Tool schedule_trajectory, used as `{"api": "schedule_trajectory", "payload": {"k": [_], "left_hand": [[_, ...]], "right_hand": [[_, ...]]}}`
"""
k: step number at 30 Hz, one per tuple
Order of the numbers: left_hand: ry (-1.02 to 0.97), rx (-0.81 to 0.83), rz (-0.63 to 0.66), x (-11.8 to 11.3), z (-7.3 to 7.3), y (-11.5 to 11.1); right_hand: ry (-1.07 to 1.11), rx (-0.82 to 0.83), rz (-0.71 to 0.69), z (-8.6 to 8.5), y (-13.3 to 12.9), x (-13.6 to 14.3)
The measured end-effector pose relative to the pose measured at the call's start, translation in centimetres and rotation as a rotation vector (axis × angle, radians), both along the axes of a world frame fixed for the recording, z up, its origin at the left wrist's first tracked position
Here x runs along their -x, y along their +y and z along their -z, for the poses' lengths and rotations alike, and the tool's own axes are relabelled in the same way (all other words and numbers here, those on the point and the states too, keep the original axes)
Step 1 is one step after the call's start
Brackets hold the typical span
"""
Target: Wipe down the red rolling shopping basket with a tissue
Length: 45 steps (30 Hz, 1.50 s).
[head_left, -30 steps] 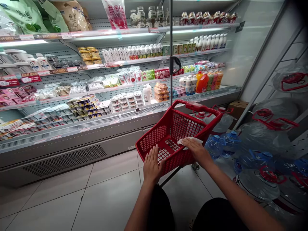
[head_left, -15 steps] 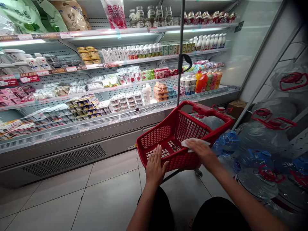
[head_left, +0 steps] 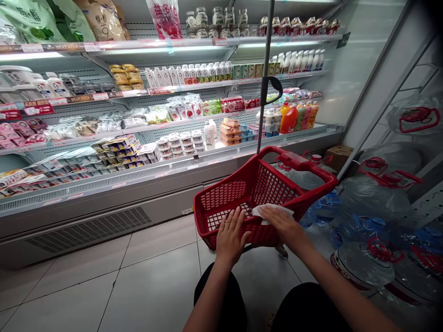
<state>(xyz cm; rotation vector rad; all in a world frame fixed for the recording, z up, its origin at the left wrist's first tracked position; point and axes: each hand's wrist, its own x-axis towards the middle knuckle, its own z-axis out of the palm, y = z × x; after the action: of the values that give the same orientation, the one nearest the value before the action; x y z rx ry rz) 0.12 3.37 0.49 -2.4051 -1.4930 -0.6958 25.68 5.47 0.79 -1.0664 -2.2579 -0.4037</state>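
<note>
In front of my knees stands a red plastic shopping cart (head_left: 224, 191) with mesh walls; its basket shows nothing inside. My left hand (head_left: 230, 237) lies against the near rim, fingers stretched and slightly apart, holding nothing. Farther right along that rim, my right hand (head_left: 282, 224) presses a white wiping cloth (head_left: 259, 211) onto the red plastic. Part of the cloth is covered by the fingers, and its edges stick out to the left and above. A tall dark pole (head_left: 266, 50) with a black looped grip rises behind the cart.
An open refrigerated display case (head_left: 166, 189) with bottles, cups and pouches runs along the far side. Large clear water jugs (head_left: 363, 263) with red handles crowd the right, near a cardboard box (head_left: 337, 157). Pale floor tiles (head_left: 148, 276) lie at lower left.
My right hand and the cloth have slid left along the cart's near rim. My left hand has shifted slightly right, so the hands are closer together.
</note>
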Motion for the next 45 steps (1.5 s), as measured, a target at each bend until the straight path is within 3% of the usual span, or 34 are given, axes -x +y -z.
{"api": "schedule_trajectory", "payload": {"k": [4, 7, 10, 15, 18, 21, 25, 27, 30, 34, 37, 40, 45], "left_hand": [[0.002, -0.006, -0.014, 0.8, -0.1, 0.2], [-0.013, -0.013, -0.036, 0.4, 0.0, 0.3], [-0.038, -0.015, -0.052, -0.3, 0.1, 0.4], [-0.027, -0.006, -0.058, -0.2, 0.1, 0.3], [-0.006, 0.004, -0.050, 0.4, -0.1, 0.1], [0.003, 0.008, -0.043, 0.8, -0.2, 0.0], [-0.009, 0.013, -0.050, 0.4, -0.2, -0.2], [-0.024, 0.011, -0.054, -0.2, -0.1, -0.3], [-0.032, -0.001, -0.066, -1.1, 0.1, -0.2], [-0.001, -0.017, -0.071, -1.7, 0.3, -0.1], [0.027, -0.028, -0.065, -1.5, 0.3, -0.3], [0.044, -0.025, -0.058, -1.1, 0.2, -0.5], [0.038, -0.014, -0.070, -0.9, 0.1, -0.7]], "right_hand": [[0.009, -0.029, 0.174, -2.3, 0.5, -6.3], [0.064, -0.059, 0.277, -2.9, 0.6, -8.0], [0.109, -0.050, 0.266, -1.8, 0.5, -5.3], [0.103, 0.019, 0.049, 1.1, -0.5, 3.2], [0.051, 0.039, -0.048, 1.1, -0.6, 4.4], [0.019, 0.017, -0.022, -0.3, 0.1, 0.9], [0.039, -0.038, 0.187, -2.4, 1.2, -5.5], [0.061, -0.058, 0.260, -2.7, 1.6, -6.4], [0.087, -0.043, 0.252, -1.8, 1.7, -3.8], [0.039, -0.005, 0.087, 0.7, 1.0, 3.4], [-0.018, -0.010, 0.001, 1.8, 0.3, 6.0], [-0.064, -0.005, 0.010, 1.3, 0.3, 3.8], [-0.086, -0.021, 0.257, -1.3, 1.4, -4.5]]}}
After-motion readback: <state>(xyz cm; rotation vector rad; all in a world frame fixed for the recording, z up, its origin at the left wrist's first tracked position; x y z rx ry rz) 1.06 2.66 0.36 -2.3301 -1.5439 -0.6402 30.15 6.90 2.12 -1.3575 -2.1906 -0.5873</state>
